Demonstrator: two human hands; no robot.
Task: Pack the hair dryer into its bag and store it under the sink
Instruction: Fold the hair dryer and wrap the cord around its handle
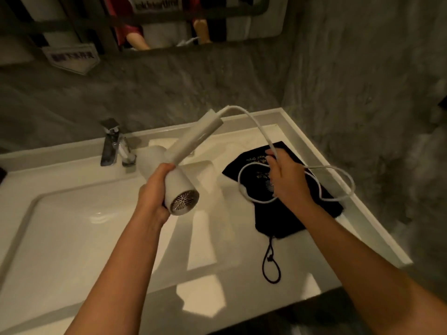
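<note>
A white hair dryer [180,187] is held above the sink, its rear grille facing me and its handle [196,139] pointing up and away. My left hand [154,189] is wrapped around the dryer's barrel. The white cord [256,124] arcs from the handle's end to my right hand [287,177], which pinches it; the rest of the cord hangs in loose loops [338,187] over the bag. The black drawstring bag [285,218] lies flat on the counter to the right of the basin, its drawstring loop [271,264] trailing toward me.
A white basin [72,226] fills the left half of the counter, with a chrome faucet [113,143] at its back. The counter's raised rim [338,180] runs along the right, against a grey stone wall. A mirror [145,22] hangs above.
</note>
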